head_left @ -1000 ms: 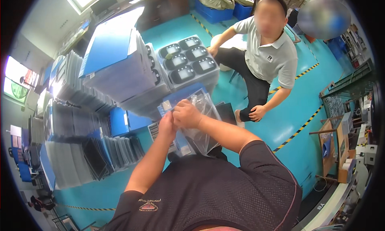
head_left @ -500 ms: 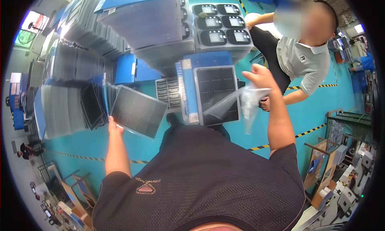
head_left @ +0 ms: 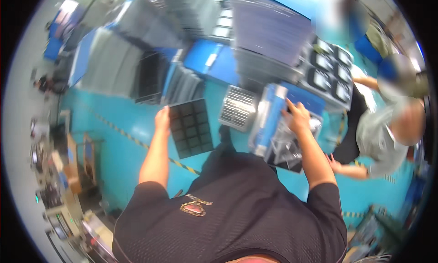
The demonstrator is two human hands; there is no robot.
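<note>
My left hand point(head_left: 162, 120) is closed on the left edge of a dark rectangular sheet point(head_left: 194, 131), which shows a faint grid of squares. The sheet hangs tilted, apart from the stacks. My right hand point(head_left: 299, 118) is closed on crumpled clear plastic film point(head_left: 287, 143), which trails below the fingers; motion blur softens the grip. Beneath the film lies another dark sheet point(head_left: 292, 164), mostly covered. Beside it stands a blue and white bundle point(head_left: 269, 119) with a long upright edge, and a blue board point(head_left: 305, 98) lies behind.
Left of centre stand tall stacks of clear sheets point(head_left: 107, 62) and dark sheets point(head_left: 150, 76). A silvery slotted panel point(head_left: 238, 107) sits low in the middle. Trays of dark framed parts point(head_left: 326, 71) stand behind. A co-worker point(head_left: 381, 130) is close on my right.
My view has swung, shifting the scene. The left hand has carried its dark sheet away from the stacks. My right hand and the film have come down over the other dark sheet.
</note>
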